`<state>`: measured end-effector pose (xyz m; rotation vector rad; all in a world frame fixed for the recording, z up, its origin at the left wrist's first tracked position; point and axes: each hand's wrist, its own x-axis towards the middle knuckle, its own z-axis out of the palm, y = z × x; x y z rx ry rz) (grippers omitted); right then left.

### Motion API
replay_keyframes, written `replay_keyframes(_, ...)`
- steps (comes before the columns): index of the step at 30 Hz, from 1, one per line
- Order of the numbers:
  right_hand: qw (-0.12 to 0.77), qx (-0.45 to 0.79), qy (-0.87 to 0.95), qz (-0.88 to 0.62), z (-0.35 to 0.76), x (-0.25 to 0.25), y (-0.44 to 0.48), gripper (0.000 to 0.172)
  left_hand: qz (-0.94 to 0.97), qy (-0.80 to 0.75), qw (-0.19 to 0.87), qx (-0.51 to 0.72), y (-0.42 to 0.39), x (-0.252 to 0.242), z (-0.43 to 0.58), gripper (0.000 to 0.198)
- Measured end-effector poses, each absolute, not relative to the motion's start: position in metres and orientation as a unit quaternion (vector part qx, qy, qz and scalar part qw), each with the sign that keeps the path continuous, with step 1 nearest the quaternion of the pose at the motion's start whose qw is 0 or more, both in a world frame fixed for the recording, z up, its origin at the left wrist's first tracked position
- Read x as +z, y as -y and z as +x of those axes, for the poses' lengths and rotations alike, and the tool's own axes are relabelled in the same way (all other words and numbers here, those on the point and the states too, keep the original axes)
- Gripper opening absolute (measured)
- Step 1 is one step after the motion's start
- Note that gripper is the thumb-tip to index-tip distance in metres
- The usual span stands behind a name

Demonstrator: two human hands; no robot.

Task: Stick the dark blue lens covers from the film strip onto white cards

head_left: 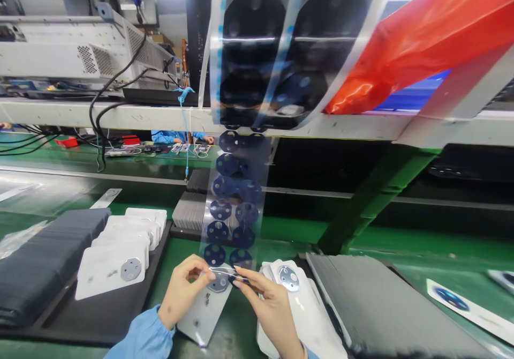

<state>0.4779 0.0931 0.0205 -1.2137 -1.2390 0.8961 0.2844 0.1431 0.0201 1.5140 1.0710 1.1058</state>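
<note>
A clear film strip [208,225] with two columns of dark blue round stickers hangs down in front of me. My left hand [185,289] pinches its lower edge between thumb and fingertips. At the same edge, to the right, my right hand [268,304] is closed in a pinch; a small dark piece shows at its fingertips, perhaps one of the stickers. Just below lies a white phone back panel [201,316] with a round silver camera area near its top, partly covered by the strip's edge and my fingers.
Overlapping white panels [106,260] lie in a black tray [104,313] at left, beside a dark grey wrapped stack [52,268]. More white panels [305,316] and a grey stack [377,300] lie at right. A film roll [252,43], red plastic [425,37] and a white shelf beam [160,115] hang above.
</note>
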Motion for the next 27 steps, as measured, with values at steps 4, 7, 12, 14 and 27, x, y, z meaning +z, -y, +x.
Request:
replay_keyframes(4, 0.552, 0.396, 0.511, -0.526, 0.475, 0.01, -0.095, 0.025, 0.609, -0.446, 0.484, 0.443, -0.141, 0.013, 0.283, 0.028)
replay_keyframes(7, 0.55, 0.427, 0.491, -0.524, 0.474, 0.003, -0.095, 0.026, 0.613, -0.467, 0.469, 0.432, -0.141, 0.009, 0.283, 0.027)
replay_keyframes(12, 0.55, 0.477, 0.445, -0.521, 0.474, -0.012, -0.099, 0.043, 0.626, -0.531, 0.44, 0.364, -0.151, -0.005, 0.279, 0.034)
replay_keyframes(14, 0.538, 0.484, 0.44, -0.531, 0.474, -0.019, -0.101, 0.039, 0.63, -0.555, 0.43, 0.333, -0.156, -0.014, 0.277, 0.033)
replay_keyframes(27, 0.495, 0.508, 0.461, -0.534, 0.475, -0.025, -0.102, 0.04, 0.587, -0.522, 0.553, 0.277, -0.159, -0.037, 0.279, 0.034)
